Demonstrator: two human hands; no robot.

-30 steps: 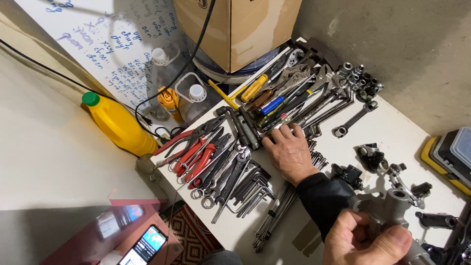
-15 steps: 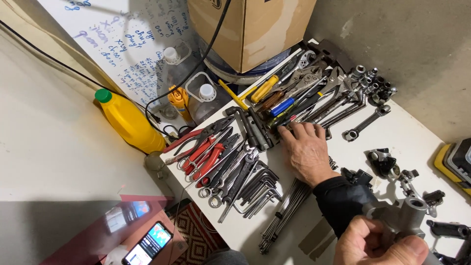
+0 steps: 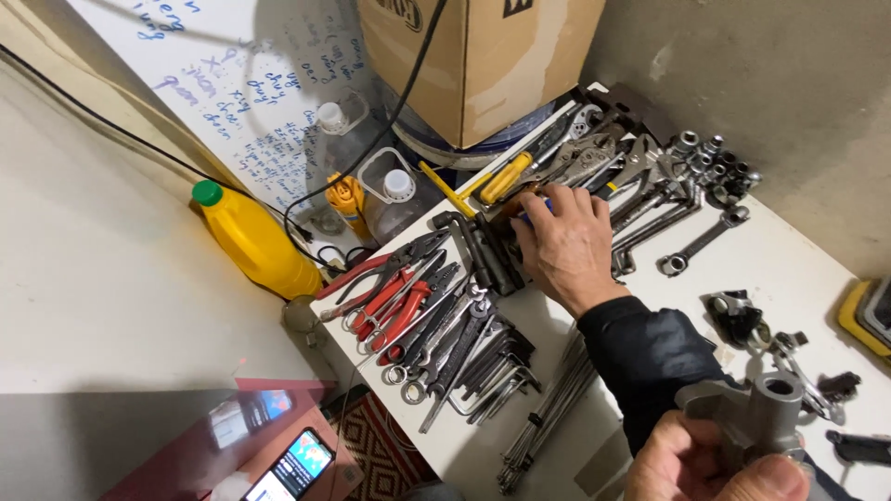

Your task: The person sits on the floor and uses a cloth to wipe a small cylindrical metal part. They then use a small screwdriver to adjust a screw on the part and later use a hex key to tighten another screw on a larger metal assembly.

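Grey cast metal part [image 3: 756, 417] is sitting clenched in the right hand [image 3: 715, 464] at the near edge. Farther out, the left hand [image 3: 566, 246] is reaching across the white surface [image 3: 789, 269], fingers [image 3: 548, 206] spread and pressing down on the screwdrivers [image 3: 506, 181], gripping nothing. Looks like tool-picking; closing on one handle seems the next need. Beyond, a cardboard box [image 3: 483, 56] is standing.
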